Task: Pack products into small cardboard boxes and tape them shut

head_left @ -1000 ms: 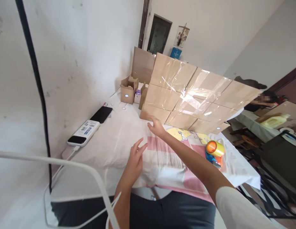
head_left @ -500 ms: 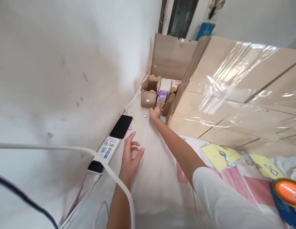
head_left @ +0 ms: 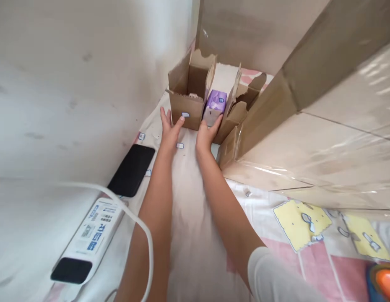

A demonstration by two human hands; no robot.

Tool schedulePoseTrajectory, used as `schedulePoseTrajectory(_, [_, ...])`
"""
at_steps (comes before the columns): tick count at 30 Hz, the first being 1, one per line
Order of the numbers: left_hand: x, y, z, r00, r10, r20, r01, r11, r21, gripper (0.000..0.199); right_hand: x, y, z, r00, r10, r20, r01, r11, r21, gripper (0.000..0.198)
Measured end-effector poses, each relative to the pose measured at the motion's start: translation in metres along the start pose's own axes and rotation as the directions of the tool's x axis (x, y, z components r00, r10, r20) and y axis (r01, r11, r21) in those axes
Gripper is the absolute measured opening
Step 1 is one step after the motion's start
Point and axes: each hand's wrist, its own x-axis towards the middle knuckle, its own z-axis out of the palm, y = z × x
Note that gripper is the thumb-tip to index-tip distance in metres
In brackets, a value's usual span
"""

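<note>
My left hand (head_left: 170,131) has its fingers spread at the near left corner of an open brown cardboard box (head_left: 186,105), the thumb by the box's front face. Beside that box my right hand (head_left: 208,133) grips the pale near end of a purple-topped pack (head_left: 216,100), thumb on the left and fingers on the right. This pack lies in the narrow gap between the left box and a second open cardboard box (head_left: 228,126). The undersides of my right fingers are hidden.
A black phone (head_left: 132,170) and a white power bank (head_left: 88,239) lie along the wall at left, with a white cable (head_left: 132,214) looping past my left forearm. Large tape-wrapped cartons (head_left: 333,138) stand at right. A tall cardboard panel (head_left: 239,37) rises behind the small boxes.
My left hand has reached forward to the left box, fingers spread. My right hand stays at the pack's near end. The view has moved closer to the boxes.
</note>
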Motion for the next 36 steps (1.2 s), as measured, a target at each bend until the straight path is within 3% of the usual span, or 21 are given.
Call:
schedulePoseTrajectory(3, [0.001, -0.014, -0.016, 0.988, 0.1, 0.115, -0.109, 0.991, 0.079, 0.102, 0.001, 0.005, 0.001, 0.999, -0.011, 0.032, 0.014, 0.997, -0.072, 0.086])
schedulePoseTrajectory(7, [-0.001, -0.015, -0.031, 0.991, 0.123, 0.049, -0.132, 0.944, 0.303, 0.078, -0.003, 0.005, 0.002, 0.983, 0.136, 0.127, -0.119, 0.984, -0.132, 0.082])
schedulePoseTrajectory(10, [-0.005, -0.011, -0.03, 0.982, 0.174, 0.068, -0.187, 0.903, 0.387, 0.068, -0.006, 0.0, 0.002, 0.975, 0.191, 0.115, -0.168, 0.969, -0.18, 0.073])
schedulePoseTrajectory(14, [-0.012, -0.01, -0.024, 0.972, 0.193, 0.132, -0.23, 0.894, 0.385, 0.075, -0.008, -0.011, -0.003, 0.978, 0.188, 0.093, -0.167, 0.965, -0.201, 0.063])
schedulePoseTrajectory(19, [-0.022, -0.013, -0.024, 0.972, 0.168, 0.166, -0.218, 0.906, 0.362, 0.083, -0.004, -0.017, -0.01, 0.988, 0.137, 0.07, -0.135, 0.99, -0.032, 0.037])
schedulePoseTrajectory(25, [-0.036, 0.0, -0.021, 0.981, 0.135, 0.138, -0.184, 0.872, 0.453, 0.09, -0.001, -0.014, -0.011, 0.995, 0.08, 0.065, -0.083, 0.996, 0.039, 0.02])
schedulePoseTrajectory(31, [-0.034, 0.006, -0.015, 0.995, 0.091, 0.032, -0.095, 0.854, 0.512, 0.09, -0.004, -0.009, -0.007, 0.998, 0.024, 0.054, -0.026, 0.999, 0.029, 0.048])
schedulePoseTrajectory(36, [-0.027, 0.002, -0.009, 0.976, 0.164, -0.143, -0.059, 0.832, 0.552, 0.073, -0.003, -0.009, -0.009, 0.997, 0.04, 0.065, -0.041, 0.999, 0.022, 0.047])
